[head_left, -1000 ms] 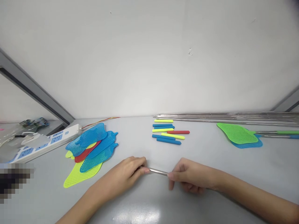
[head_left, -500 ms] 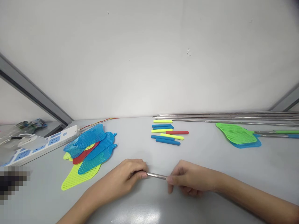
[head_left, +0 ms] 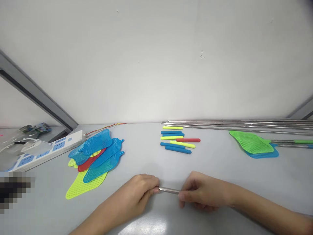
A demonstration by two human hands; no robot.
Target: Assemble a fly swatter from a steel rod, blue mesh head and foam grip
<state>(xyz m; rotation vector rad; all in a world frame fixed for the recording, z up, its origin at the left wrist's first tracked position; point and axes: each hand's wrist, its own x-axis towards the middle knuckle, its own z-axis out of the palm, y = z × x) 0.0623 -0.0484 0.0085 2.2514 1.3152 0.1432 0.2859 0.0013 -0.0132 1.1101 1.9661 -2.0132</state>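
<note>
A short silvery metal rod (head_left: 169, 190) spans the gap between my two hands, low over the grey table. My left hand (head_left: 144, 192) is closed around its left part, palm down, hiding that end. My right hand (head_left: 201, 192) pinches the right end between thumb and fingers. Beyond them lie several coloured plastic handle sleeves, among them a red one (head_left: 188, 140) and a blue one (head_left: 178, 149). To the left is a pile of perforated fly swatter heads, with a yellow head (head_left: 86, 186) at the bottom and a blue head (head_left: 96, 145) on top.
Several long metal rods (head_left: 234, 124) lie along the wall. Two fly swatters on metal shafts rest at the right, a green one (head_left: 251, 142) over a blue one (head_left: 265, 154). A white power strip (head_left: 62, 143) with a plug stands at the left, near a grey frame post (head_left: 36, 93).
The view has shifted a little, so everything sits slightly further right. Both hands keep their hold on the metal rod and appear a bit lower and closer to me.
</note>
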